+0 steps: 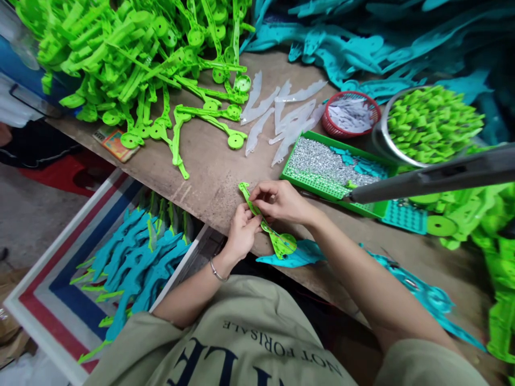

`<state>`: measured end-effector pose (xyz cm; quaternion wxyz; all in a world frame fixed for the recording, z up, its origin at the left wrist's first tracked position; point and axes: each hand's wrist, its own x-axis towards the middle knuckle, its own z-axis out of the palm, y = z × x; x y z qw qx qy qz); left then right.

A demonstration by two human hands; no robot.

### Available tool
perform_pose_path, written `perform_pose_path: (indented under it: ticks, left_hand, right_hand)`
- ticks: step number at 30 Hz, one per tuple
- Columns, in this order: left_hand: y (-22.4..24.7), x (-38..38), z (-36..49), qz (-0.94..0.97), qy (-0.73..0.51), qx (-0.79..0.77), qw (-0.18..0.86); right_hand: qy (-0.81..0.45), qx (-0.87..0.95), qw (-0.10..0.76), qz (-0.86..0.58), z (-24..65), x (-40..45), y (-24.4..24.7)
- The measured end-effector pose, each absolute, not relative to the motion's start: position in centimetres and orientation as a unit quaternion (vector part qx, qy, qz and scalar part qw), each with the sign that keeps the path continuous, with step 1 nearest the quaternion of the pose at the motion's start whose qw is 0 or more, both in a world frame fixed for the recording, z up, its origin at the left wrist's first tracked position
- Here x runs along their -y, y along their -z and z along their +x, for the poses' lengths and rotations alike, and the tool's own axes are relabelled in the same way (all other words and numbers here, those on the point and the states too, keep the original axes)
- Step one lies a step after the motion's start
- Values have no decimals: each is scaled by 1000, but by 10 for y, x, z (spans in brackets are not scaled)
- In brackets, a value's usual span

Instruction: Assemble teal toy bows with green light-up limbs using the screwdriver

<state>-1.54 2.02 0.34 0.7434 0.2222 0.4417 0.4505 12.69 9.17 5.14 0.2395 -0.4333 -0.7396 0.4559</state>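
Observation:
A long bright-green plastic part (284, 245), with a round disc at its near end, lies slantwise at the table's front edge. My left hand (243, 231) is closed around its middle from the left. Over the same part, my right hand (284, 201) has thumb and fingers pinched together; whatever is between the fingertips is too small to make out. Beneath the disc end rests a flat turquoise plastic part (306, 254), partly hidden by the green part and my right forearm.
Green parts (120, 59) are heaped at back left, turquoise parts (338, 51) at back right. Translucent blade-shaped pieces (292, 115), a red basket (332, 128), a green tray of screws (289, 172) and a metal bowl (382, 142) stand beyond my hands. A dark tool (434, 171) juts in from the right.

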Motion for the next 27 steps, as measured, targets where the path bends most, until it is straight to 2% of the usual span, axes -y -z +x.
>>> perform_pose_path:
  ticks: [16, 21, 27]
  left_hand:
    - [-1, -17, -12, 236, -453, -464, 724]
    - [1, -17, -11, 245, -454, -469, 716]
    - [6, -16, -10, 243, -453, -481, 710]
  right_hand:
    - [-435, 731, 240, -468, 119, -92, -47]
    - [-488, 683, 278, -467, 117, -90, -43]
    - [-539, 650, 265, -466, 119, -90, -46]
